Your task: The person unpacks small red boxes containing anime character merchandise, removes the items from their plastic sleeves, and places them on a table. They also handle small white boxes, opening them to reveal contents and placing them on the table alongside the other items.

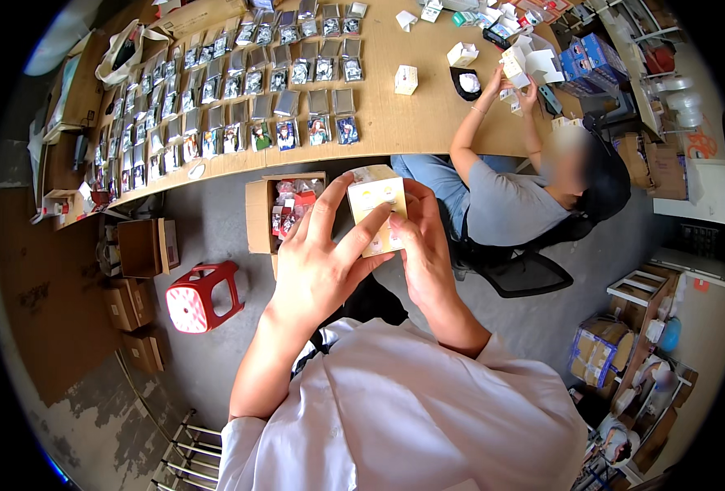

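Note:
Between my hands, in front of my chest, is a small yellow and white cardboard box (367,197) with little printed figures on the side that faces me. My left hand (331,245) reaches across it, its index fingertip on the printed side and its thumb by the lower edge. Wrapped around the box's right side, my right hand (422,245) holds it, with the thumb at the right part of the printed face. The far side of the box is mostly hidden. Beyond my hands stretches a wooden table (374,116).
Rows of sleeved picture cards (285,135) cover the table's left part. A seated person (509,196) at right handles a similar box (514,64). More small boxes (406,80) stand on the table. An open carton (261,215) and a red plastic stool (206,297) are on the floor.

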`<state>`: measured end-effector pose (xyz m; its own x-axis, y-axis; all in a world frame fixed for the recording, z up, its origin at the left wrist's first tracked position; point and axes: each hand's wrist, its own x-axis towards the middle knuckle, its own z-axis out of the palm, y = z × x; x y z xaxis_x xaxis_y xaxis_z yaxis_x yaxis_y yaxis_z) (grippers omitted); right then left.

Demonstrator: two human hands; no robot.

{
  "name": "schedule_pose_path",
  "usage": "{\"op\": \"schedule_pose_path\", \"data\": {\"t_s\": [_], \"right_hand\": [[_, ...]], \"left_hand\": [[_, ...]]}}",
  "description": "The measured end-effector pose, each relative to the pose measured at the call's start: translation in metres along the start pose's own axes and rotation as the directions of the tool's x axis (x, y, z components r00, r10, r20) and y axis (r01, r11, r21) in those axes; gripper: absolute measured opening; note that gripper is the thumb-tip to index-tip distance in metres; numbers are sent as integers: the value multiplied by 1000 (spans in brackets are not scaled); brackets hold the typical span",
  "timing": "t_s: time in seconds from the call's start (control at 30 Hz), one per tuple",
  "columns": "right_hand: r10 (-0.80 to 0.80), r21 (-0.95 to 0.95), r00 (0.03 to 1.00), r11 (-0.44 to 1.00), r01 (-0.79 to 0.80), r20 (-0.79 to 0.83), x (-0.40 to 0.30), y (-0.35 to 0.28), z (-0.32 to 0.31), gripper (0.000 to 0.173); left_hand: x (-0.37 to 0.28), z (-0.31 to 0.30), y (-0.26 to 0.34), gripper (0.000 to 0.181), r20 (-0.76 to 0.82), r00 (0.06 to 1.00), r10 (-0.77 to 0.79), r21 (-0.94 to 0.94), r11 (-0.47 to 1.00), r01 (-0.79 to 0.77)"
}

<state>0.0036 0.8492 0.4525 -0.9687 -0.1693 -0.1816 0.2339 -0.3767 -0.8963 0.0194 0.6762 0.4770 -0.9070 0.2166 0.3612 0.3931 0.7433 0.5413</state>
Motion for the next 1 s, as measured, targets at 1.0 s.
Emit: {"op": "schedule_pose_path", "data": {"t_s": [1.0], "right_hand": [[-73,-25,970,996,81,231,39,18,-7,71]], "left_hand": [[-14,26,-33,102,-271,962,46,-23,998,-54]]}}
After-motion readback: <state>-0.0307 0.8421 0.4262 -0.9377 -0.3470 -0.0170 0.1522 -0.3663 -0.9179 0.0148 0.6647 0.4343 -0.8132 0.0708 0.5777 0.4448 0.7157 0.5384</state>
